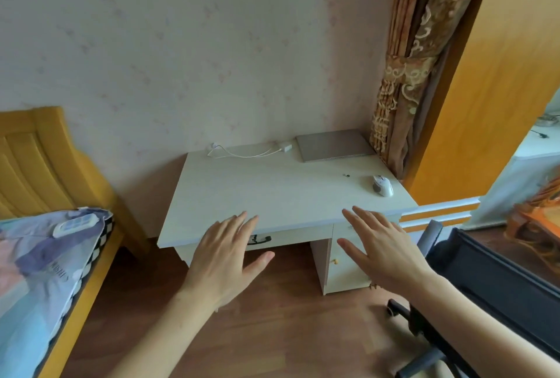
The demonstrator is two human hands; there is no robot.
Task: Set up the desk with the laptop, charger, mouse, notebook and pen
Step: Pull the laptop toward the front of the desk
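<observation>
Pale wallpaper backed a white desk whose rear edge met the wall and whose right end stood close beside a patterned curtain. Along that rear edge lay the white charger, its cable looping left, and just right of it the closed grey laptop in the back right corner. Nearer the right front edge sat the white mouse, well apart from the laptop, with a small dark speck between them. Most of the top lay bare from the middle to the left edge. Both hands hovered above the front edge, palms down and grasping nothing: the left hand with fingers spread, the right hand likewise relaxed. Wood floor stretched before the desk; a bed bounded it at left, a dark office chair at right.
</observation>
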